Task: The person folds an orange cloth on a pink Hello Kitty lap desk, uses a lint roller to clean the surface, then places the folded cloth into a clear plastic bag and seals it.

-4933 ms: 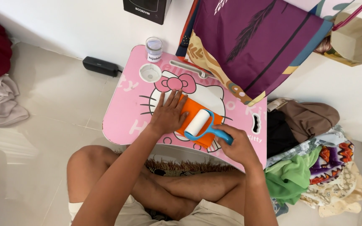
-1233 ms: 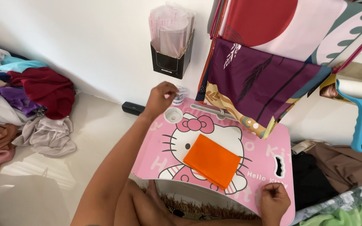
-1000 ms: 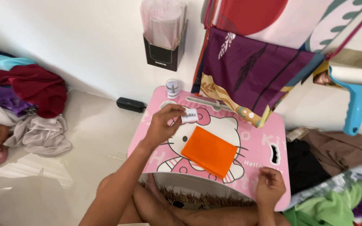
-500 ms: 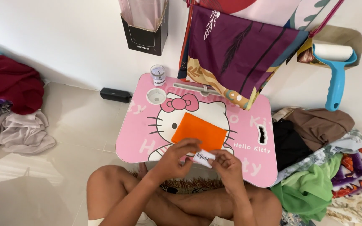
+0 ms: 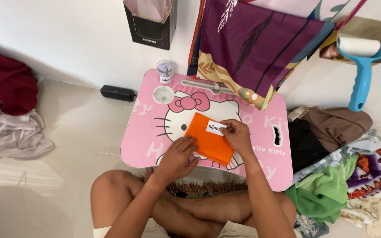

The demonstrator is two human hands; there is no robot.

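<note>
Pink lap table (image 5: 155,145): left hand (image 5: 178,155) flat, open on orange cloth (image 5: 209,137); right hand (image 5: 237,135) apparently pinching white label (image 5: 214,128).

Small pink lap table (image 5: 155,145) on pale tiled floor; on it a folded orange cloth (image 5: 208,141), small clear jar (image 5: 165,72), white lid (image 5: 163,94).

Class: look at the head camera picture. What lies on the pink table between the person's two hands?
In the head view, the folded orange cloth lies between the left hand and the right hand; both touch it. The right fingertips press a small white label onto it.
</note>
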